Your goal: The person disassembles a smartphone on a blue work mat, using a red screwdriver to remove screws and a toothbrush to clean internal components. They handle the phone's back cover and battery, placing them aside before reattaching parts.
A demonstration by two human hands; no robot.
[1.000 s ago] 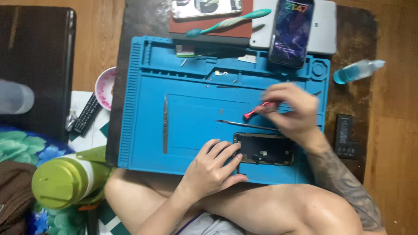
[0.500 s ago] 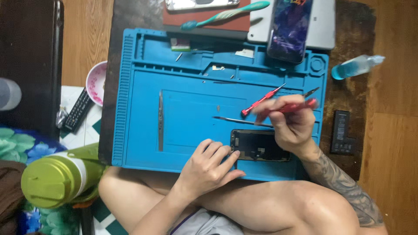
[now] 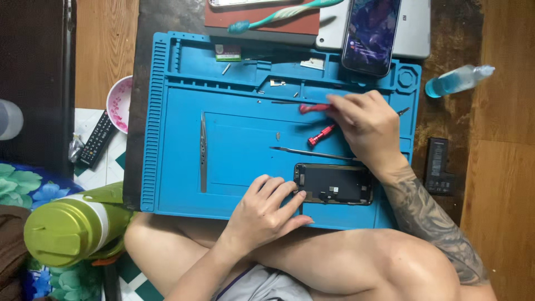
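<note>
Left hand: our left hand (image 3: 267, 209) rests on the blue work mat (image 3: 173, 167), fingers loosely spread, fingertips pressing the near left corner of the opened phone (image 3: 334, 184); it steadies the phone and grips nothing.
Right hand: our right hand (image 3: 365, 125) is farther from us, fingers pinched together on a red-handled screwdriver (image 3: 312, 108) that sticks out toward our left.
Opened phone: dark and rectangular, lying flat on the mat between the two hands, just in front of the right wrist.
Second screwdriver: another red-handled screwdriver (image 3: 321, 135) lies loose on the mat just left of the right hand's fingers.
Metal pry tool: a thin metal pry tool (image 3: 304, 151) lies between the right hand and the opened phone.
Tweezers: long tweezers (image 3: 203, 150) lie well to the left of both hands.
Small parts: a few screws and small metal pieces sit in the mat's trays beyond the right hand.
Lit phone: a second phone with a lit screen (image 3: 370, 33) lies beyond the right hand.
Toothbrush: a teal toothbrush (image 3: 278, 15) lies beyond the mat.
Spray bottle: a blue spray bottle (image 3: 457, 81) lies to the right of the right hand.
Black battery: a black battery (image 3: 438, 166) lies right of the right forearm.
Green flask: a green flask (image 3: 72, 228) stands far left of the left hand.
</note>
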